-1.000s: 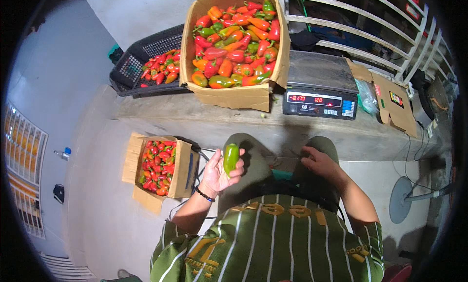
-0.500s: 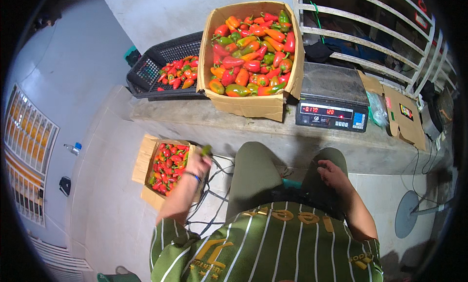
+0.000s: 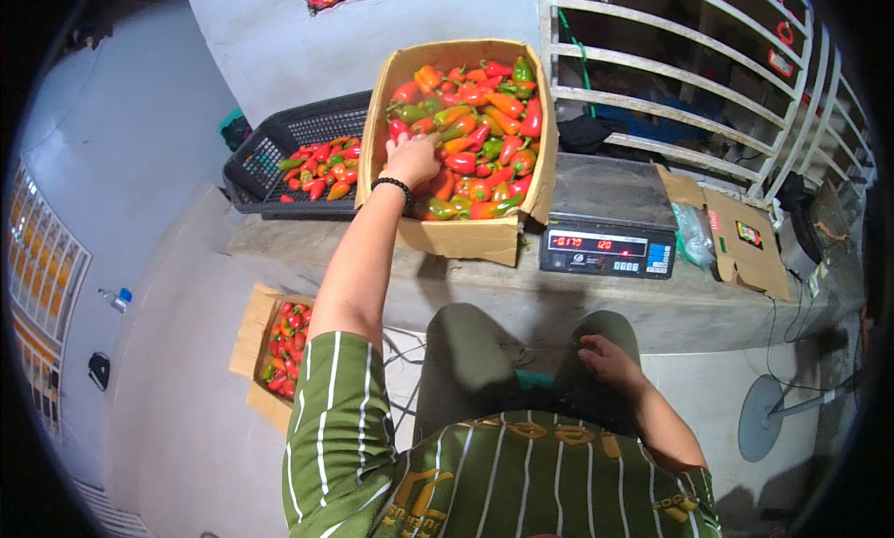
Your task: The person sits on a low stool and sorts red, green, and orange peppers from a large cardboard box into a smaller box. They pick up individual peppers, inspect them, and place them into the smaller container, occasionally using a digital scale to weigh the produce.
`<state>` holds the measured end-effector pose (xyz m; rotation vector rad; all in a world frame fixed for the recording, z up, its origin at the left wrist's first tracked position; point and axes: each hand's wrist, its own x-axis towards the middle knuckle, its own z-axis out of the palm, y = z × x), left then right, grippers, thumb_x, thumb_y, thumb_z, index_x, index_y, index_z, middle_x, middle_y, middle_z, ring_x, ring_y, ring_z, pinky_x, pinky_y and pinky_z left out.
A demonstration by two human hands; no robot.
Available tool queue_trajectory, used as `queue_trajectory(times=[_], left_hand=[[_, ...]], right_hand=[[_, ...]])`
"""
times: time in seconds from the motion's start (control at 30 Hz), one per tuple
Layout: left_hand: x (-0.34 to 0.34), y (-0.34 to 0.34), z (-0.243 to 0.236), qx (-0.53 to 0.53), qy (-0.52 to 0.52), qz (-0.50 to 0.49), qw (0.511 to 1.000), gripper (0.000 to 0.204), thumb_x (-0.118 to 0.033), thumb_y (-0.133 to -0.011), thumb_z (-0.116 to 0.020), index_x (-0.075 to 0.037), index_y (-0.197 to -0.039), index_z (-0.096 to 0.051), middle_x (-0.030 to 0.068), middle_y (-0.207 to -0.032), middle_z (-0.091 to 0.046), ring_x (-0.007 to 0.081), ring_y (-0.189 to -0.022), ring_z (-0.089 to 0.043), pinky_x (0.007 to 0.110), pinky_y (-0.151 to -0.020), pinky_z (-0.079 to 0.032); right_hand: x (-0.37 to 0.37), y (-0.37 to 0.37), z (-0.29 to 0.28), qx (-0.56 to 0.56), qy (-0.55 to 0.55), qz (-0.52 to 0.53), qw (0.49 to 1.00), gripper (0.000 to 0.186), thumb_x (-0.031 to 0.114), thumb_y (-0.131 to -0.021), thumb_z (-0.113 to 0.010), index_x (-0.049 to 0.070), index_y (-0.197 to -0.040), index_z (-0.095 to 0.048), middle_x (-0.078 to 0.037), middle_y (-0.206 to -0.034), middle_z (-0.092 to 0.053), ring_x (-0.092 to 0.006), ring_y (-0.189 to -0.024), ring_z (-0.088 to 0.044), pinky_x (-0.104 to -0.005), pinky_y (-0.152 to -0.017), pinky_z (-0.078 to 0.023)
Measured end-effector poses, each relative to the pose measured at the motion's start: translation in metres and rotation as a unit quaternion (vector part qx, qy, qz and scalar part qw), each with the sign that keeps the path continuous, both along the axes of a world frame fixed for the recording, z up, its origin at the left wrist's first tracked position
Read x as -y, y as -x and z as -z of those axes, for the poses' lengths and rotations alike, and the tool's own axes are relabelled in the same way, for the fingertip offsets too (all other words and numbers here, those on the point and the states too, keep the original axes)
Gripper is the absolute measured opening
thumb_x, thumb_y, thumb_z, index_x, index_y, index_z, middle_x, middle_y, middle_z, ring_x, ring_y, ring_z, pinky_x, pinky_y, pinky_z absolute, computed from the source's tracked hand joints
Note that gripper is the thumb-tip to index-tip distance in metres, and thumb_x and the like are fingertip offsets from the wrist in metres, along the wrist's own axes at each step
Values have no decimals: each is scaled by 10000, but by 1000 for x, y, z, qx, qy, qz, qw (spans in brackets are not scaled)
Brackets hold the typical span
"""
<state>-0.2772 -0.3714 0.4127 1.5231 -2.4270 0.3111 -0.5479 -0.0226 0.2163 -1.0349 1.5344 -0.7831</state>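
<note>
the left hand point(image 3: 414, 161) is over the near left part of the tall cardboard box point(image 3: 456, 239), its fingers down among the mixed peppers point(image 3: 503, 124). the fingers are bent and their tips partly hidden, so i cannot tell whether they grip a pepper. the right hand point(image 3: 610, 359) rests by the right knee, loosely curled with its fingers a little apart; nothing shows in it. the left is clearly the nearer hand: the peppers lie directly under it and on to its right, while from the right hand they are ahead and to the left, well apart.

a red pepper point(image 3: 399, 130) sits just beyond the left fingertips, its long axis hard to read. right of the left hand, a green-orange pepper point(image 3: 458, 128) slants away and rightward. farther along that way, a red pepper by the box's right wall point(image 3: 531, 117) points nearly straight away from the person.

left of the left hand, beside the box, a black plastic crate point(image 3: 250, 189) holds a smaller heap of peppers point(image 3: 326, 173). to its right is a digital scale point(image 3: 610, 249), which lies ahead of the right hand. below and left of the left hand, a lower open carton point(image 3: 250, 333) contains mostly red peppers point(image 3: 287, 347).
</note>
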Motion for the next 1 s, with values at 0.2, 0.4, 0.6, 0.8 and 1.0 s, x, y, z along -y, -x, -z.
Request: queue_trajectory(times=[0.2, 0.4, 0.6, 0.8, 1.0], left_hand=[[3, -13, -12, -205, 88, -4, 975, 310, -321, -747, -663, -110, -968, -612, 81, -946, -633, 253, -985, -546, 443, -786, -419], [-95, -31, 21, -800, -342, 241, 430, 275, -268, -864, -584, -68, -1047, -538, 79, -980, -607, 168, -808, -614, 298, -612, -560], [-203, -10, 132, -782, -572, 181, 169, 403, -253, -844, -599, -22, -1155, -488, 144, -1112, -566, 285, -957, -594, 364, -818, -527], [-252, 0, 165, -731, -639, 179, 159, 306, -215, -904, -497, -42, -1155, -463, 140, -1072, -577, 277, -931, -597, 378, -791, -515], [-281, 6, 139, -400, -242, 230, 854, 469, -70, -745, -576, -9, -1180, -411, 102, -993, -575, 234, -840, -585, 319, -744, -477]], right_hand=[[-1, -3, -15, -6, 30, -2, 1000, 483, 267, -867, -570, 41, -1265, -417, -40, -851, -556, -118, -754, -507, -252, -664, -424], [14, -38, -88, 22, 188, -68, 980, 576, 258, -860, -573, 48, -1334, -323, -21, -749, -541, -96, -718, -493, -257, -660, -411], [40, -77, -108, 17, 264, -131, 955, 623, 247, -852, -581, 41, -1354, -277, -19, -677, -505, -85, -647, -465, -254, -630, -410], [41, -80, -82, 36, 267, -136, 953, 494, 272, -854, -571, 68, -1281, -428, -53, -801, -603, -92, -683, -517, -261, -655, -431], [34, -90, -80, 17, 320, -132, 938, 465, 291, -838, -580, 105, -1252, -476, -106, -966, -639, -142, -794, -601, -288, -712, -457]])
